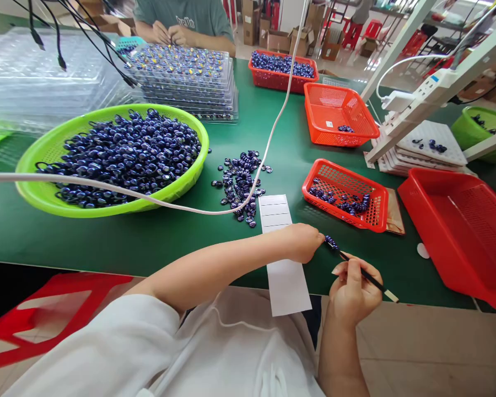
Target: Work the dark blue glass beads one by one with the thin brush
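My left hand (306, 242) is closed over the white paper strip (288, 286), its fingertips at one end of a short row of small dark blue pieces (331, 242). The fingers' far side is hidden. My right hand (357, 286) pinches a thin black stick with a pale end (370, 275); its other tip meets the row of pieces. Whether that tip is a brush or a point is too small to tell. Left of the paper lies a loose pile of glossy dark blue parts (242, 182). Beyond my hands, a small red basket (347, 212) holds more such pieces.
A green basket (28, 193) heaped with dark blue looped parts stands left. Behind it are stacked clear trays (182, 82) and a person (186, 25). Red bins (450, 231) stand at right, beside a metal post (442, 82). A white cable (202, 210) hangs across the table.
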`<state>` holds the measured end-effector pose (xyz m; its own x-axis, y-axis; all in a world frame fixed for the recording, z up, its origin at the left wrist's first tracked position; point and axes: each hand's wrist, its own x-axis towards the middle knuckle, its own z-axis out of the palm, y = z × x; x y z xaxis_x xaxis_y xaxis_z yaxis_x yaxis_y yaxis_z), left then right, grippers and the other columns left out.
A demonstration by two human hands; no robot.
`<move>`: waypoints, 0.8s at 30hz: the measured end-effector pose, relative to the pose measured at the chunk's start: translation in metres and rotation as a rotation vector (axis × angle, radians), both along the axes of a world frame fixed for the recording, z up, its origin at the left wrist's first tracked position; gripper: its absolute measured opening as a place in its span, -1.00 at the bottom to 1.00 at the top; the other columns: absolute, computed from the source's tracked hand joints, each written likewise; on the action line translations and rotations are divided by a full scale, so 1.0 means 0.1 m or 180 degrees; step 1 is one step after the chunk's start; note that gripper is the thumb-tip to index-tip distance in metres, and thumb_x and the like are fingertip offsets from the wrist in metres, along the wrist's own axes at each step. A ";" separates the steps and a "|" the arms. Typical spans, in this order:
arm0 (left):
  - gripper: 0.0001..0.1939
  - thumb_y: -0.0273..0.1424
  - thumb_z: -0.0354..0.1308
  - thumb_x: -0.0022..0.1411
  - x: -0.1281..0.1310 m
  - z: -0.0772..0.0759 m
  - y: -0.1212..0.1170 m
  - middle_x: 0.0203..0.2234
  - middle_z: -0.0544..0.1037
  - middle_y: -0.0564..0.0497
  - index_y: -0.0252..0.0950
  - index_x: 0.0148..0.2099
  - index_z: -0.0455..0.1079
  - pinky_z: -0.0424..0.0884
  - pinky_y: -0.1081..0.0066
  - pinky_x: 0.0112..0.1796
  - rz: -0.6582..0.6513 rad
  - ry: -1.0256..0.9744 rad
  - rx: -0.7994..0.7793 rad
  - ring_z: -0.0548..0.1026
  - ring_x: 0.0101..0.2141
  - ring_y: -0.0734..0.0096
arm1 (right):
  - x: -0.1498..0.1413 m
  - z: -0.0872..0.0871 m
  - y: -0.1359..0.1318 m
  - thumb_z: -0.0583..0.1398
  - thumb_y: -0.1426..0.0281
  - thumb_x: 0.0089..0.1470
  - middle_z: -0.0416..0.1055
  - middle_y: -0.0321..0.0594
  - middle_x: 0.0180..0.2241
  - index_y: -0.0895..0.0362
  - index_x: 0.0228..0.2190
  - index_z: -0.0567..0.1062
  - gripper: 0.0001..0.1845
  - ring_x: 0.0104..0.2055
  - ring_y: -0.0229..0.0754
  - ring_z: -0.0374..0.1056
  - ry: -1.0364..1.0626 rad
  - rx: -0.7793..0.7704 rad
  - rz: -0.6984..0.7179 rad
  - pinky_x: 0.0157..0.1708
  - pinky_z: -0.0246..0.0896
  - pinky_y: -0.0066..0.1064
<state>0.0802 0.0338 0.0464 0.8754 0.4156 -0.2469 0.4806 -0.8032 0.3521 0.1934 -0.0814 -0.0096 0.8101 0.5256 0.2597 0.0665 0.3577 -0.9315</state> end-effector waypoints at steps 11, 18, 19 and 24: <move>-0.84 -0.53 0.08 0.13 -0.19 -0.12 -0.02 -0.31 0.51 -0.04 -0.31 -0.25 0.46 0.34 0.39 -0.40 0.0237 -0.0910 -0.0165 0.49 -0.35 0.32 | 0.02 0.05 -0.01 0.35 0.35 0.01 0.53 -0.28 -0.44 0.17 -0.40 0.45 -0.80 -0.65 -0.34 0.31 0.0144 -0.0132 0.0114 -0.60 0.17 -0.48; -0.74 -0.55 0.04 0.24 -0.20 -0.23 -0.01 -0.15 0.48 -0.08 -0.32 -0.09 0.48 0.41 0.40 -0.32 0.0379 -0.1176 -0.0251 0.51 -0.35 0.39 | 0.01 0.05 0.03 0.36 0.34 -0.01 0.53 -0.29 -0.45 0.16 -0.40 0.45 -0.79 -0.66 -0.34 0.31 0.0045 -0.0183 0.0033 -0.62 0.17 -0.48; -0.73 -0.56 0.04 0.25 -0.20 -0.23 0.00 -0.13 0.48 -0.08 -0.32 -0.06 0.48 0.42 0.41 -0.30 0.0442 -0.1256 -0.0289 0.51 -0.34 0.40 | 0.01 0.05 0.03 0.36 0.34 -0.02 0.53 -0.29 -0.46 0.16 -0.40 0.45 -0.79 -0.67 -0.34 0.31 0.0056 -0.0177 0.0045 -0.62 0.17 -0.48; -0.70 -0.60 0.04 0.26 -0.35 -0.15 0.04 -0.11 0.49 -0.09 -0.35 -0.03 0.50 0.44 0.46 -0.22 0.0887 -0.1580 -0.0466 0.52 -0.32 0.45 | 0.00 0.06 0.02 0.36 0.36 0.00 0.54 -0.27 -0.44 0.17 -0.41 0.47 -0.81 -0.66 -0.32 0.32 0.0058 -0.0187 0.0139 -0.62 0.17 -0.47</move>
<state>0.0450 0.0377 0.0309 0.7635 0.6392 0.0925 0.4159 -0.5962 0.6867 0.1935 -0.0796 -0.0035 0.7904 0.5744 0.2127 0.0348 0.3046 -0.9519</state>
